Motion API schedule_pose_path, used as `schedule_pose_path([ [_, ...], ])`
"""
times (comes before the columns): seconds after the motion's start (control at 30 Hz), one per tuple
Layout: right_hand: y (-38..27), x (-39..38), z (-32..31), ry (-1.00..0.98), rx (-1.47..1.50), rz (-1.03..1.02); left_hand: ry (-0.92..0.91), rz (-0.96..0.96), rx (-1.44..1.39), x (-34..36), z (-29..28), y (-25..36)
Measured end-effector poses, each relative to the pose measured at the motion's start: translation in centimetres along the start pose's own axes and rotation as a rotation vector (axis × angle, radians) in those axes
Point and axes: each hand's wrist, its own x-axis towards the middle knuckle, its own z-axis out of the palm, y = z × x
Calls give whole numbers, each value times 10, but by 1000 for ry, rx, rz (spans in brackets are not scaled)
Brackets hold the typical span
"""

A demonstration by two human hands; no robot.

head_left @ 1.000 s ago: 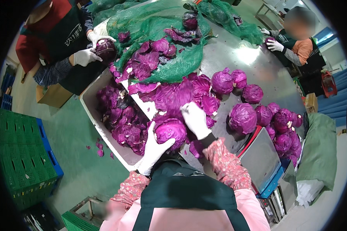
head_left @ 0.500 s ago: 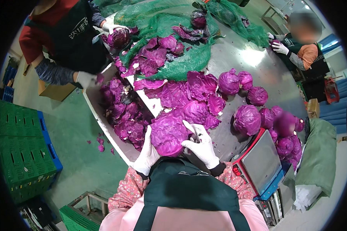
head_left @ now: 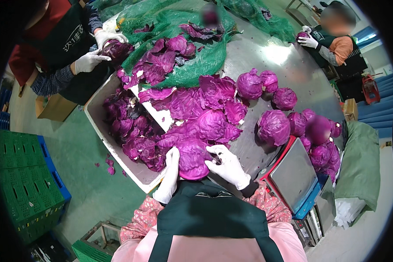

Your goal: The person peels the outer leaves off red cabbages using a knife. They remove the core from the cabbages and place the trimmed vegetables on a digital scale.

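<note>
A round red cabbage point(head_left: 192, 158) is held close to my apron, between my two white-gloved hands. My left hand point(head_left: 170, 172) presses along its left side with straight fingers. On its right side, my right hand point(head_left: 228, 167) has thumb and fingers bent against the outer leaves; whether a leaf is pinched there I cannot make out. Loose purple leaves point(head_left: 185, 105) lie on the metal table just beyond the cabbage. Left of them, a white bin point(head_left: 118, 150) is full of peeled leaves.
Whole red cabbages point(head_left: 273, 127) sit to the right, near a red-framed scale point(head_left: 294, 172). Green netting point(head_left: 196, 74) spreads over the far table. A co-worker at the far left grips a dark cabbage point(head_left: 115, 51); another handles a cabbage at the far right. Green crates point(head_left: 26, 174) stand left.
The held cabbage has turned, and my left hand now lies more upright along its side. The left co-worker's lower hand has risen from the bin to the dark cabbage. The view has shifted slightly.
</note>
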Motion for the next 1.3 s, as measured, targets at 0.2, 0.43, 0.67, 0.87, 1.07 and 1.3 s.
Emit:
schedule_pose_path([
  [0.2, 3, -7, -3, 28, -209, -38, 48, 554, 646, -13, 13, 6],
  [0.43, 18, -7, 0, 160, -436, -212, -4, 553, 588, -13, 24, 12],
  [0.67, 11, 19, -7, 210, 167, 348, 22, 510, 574, 0, 16, 17],
  [0.87, 31, 24, -5, 471, 532, 344, -68, 399, 436, 16, 5, 15],
  [1.07, -9, 23, -18, 311, -124, -168, -101, 264, 228, 25, -5, 15],
  [1.3, 19, 37, -2, -67, 346, -89, -165, 268, 310, 28, -3, 24],
])
